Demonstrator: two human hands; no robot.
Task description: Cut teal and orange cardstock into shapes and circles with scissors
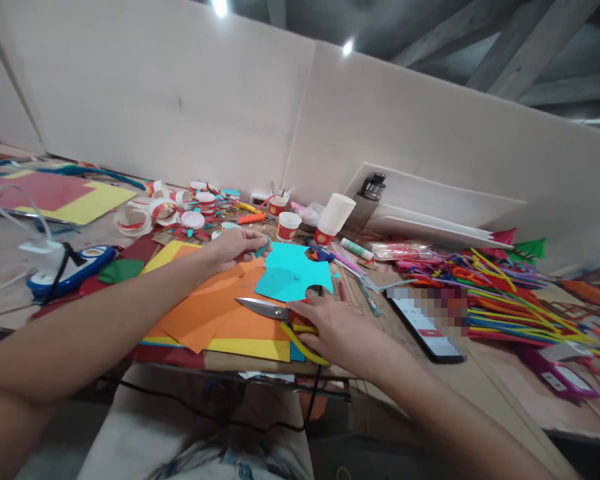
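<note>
Between the fingertips of my left hand is a small blue paper piece. My right hand grips yellow-handled scissors, whose blades point left over orange paper and look nearly closed. Just beyond them lies a bright turquoise sheet with rounded notches cut from its edges. Yellow paper shows under the orange sheets. A paper cup with a red band stands behind the turquoise sheet.
Several small paper cups lie at the back left. A stack of white cups and a glue stick are behind. To the right are a phone and many coloured pipe cleaners. A blue-and-white device sits left.
</note>
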